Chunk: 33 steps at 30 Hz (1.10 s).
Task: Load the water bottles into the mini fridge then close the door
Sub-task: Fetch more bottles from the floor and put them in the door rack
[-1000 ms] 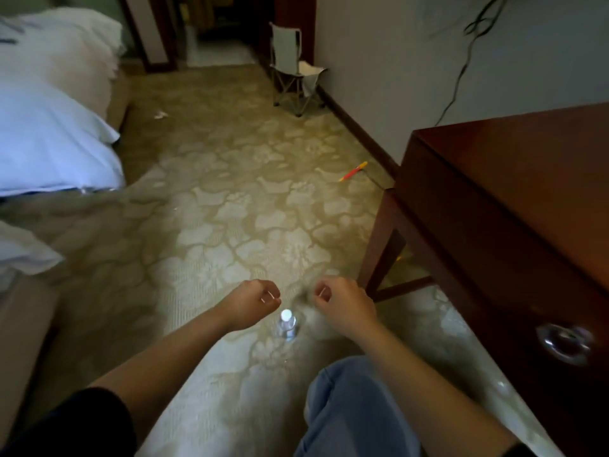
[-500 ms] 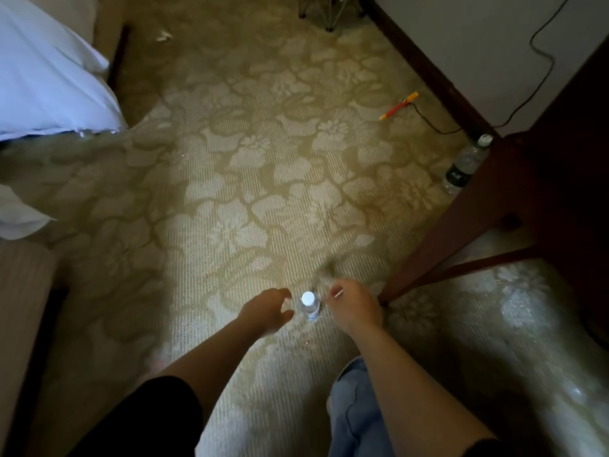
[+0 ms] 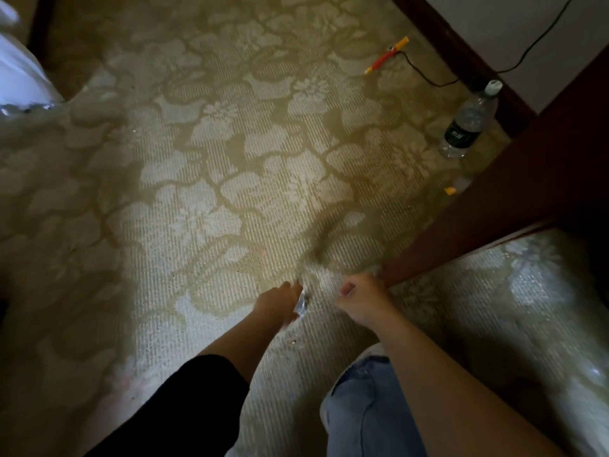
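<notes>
Clear bottle [image 3: 300,305] sits, apparently gripped, in the left hand [image 3: 279,301].

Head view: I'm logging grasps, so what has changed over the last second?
The left hand moved right onto the small bottle and now appears to grip it. The right hand stays curled beside it. The second bottle by the desk leg has not moved.

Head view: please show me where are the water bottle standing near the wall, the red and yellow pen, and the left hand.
water bottle [image 3: 460,135], head view, on its dark label.
red and yellow pen [image 3: 384,59], head view, on its red middle.
left hand [image 3: 278,301], head view, on the back of the hand.
</notes>
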Each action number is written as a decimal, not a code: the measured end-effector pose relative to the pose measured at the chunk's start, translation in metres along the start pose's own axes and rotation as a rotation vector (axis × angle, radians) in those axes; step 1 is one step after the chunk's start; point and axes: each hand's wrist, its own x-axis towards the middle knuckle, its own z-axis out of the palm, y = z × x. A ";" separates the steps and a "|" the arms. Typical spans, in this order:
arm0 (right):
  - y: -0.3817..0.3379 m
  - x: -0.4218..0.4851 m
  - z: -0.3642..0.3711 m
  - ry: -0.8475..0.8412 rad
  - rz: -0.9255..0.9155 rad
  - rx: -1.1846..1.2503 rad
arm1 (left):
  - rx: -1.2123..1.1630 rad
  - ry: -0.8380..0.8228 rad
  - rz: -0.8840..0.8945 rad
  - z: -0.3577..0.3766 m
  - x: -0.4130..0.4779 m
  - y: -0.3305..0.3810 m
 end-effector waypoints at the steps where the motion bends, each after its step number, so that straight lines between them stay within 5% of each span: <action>1: 0.001 0.002 0.000 -0.003 0.000 -0.006 | -0.007 0.006 -0.004 0.003 0.003 0.000; 7: 0.010 0.006 -0.001 -0.080 -0.026 0.037 | -0.009 0.072 -0.055 0.003 0.010 -0.012; 17: 0.015 -0.043 -0.017 -0.103 -0.116 0.156 | -0.033 0.179 0.108 -0.045 -0.061 -0.018; 33: -0.083 -0.225 -0.089 0.282 -0.703 0.241 | 0.234 0.743 0.407 -0.255 -0.274 0.060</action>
